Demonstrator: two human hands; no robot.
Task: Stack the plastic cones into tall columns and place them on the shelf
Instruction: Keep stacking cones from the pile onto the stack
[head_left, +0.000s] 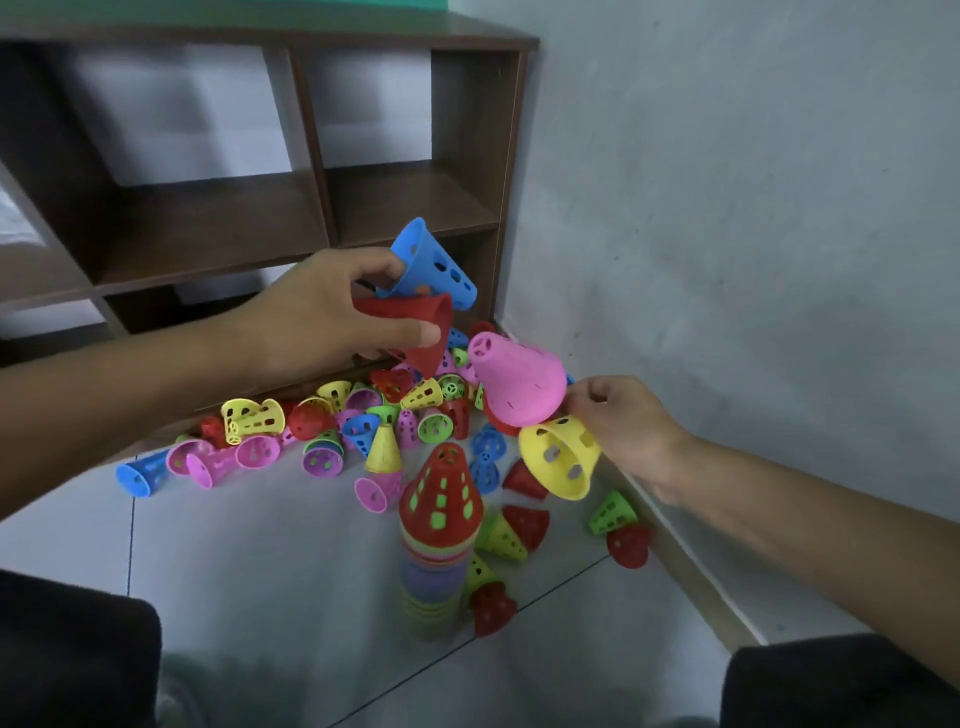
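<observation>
Tall multicoloured stacked-cone column (440, 540): upright on floor. Left hand (332, 317) grips red (415, 325), blue perforated plastic cones (434, 267) above column. Right hand (621, 421) pinches pink (517, 379), yellow cones (561, 457) right of column. Light, stiff; hold by rims.

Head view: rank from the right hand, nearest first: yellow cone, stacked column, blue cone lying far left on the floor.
From the right hand:
1. Yellow cone, held in that hand, just to its left.
2. Stacked column, standing on the floor, lower left of the hand.
3. Blue cone, lying on its side at the pile's far left end.
</observation>
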